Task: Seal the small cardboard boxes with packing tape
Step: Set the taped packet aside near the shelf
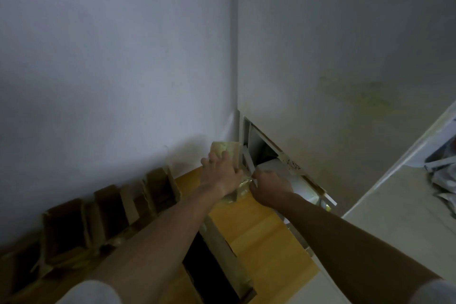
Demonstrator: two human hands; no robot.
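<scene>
The small cardboard box I am sealing stands at the far end of the yellow floor, in the corner where the two pale walls meet. Its long axis runs from about six o'clock to twelve o'clock, the far end pointing up at the corner. Most of it is covered: only the far face, glossy with tape, and a bit of the near end below my wrist show.

My left hand lies on top of the box with the fingers spread and curved over its far edge, pressing it down. My right hand, at three o'clock from the left and just beside it, is curled, fingertips pinching a clear strip of packing tape stretched between the two hands. The strip is blurred and I cannot tell where it ends on the box.

At eight o'clock a row of open boxes lines the left wall, smeared by motion. At six o'clock a larger open carton sits under my left forearm, its inside dark. A white cabinet edge crosses at three o'clock.
</scene>
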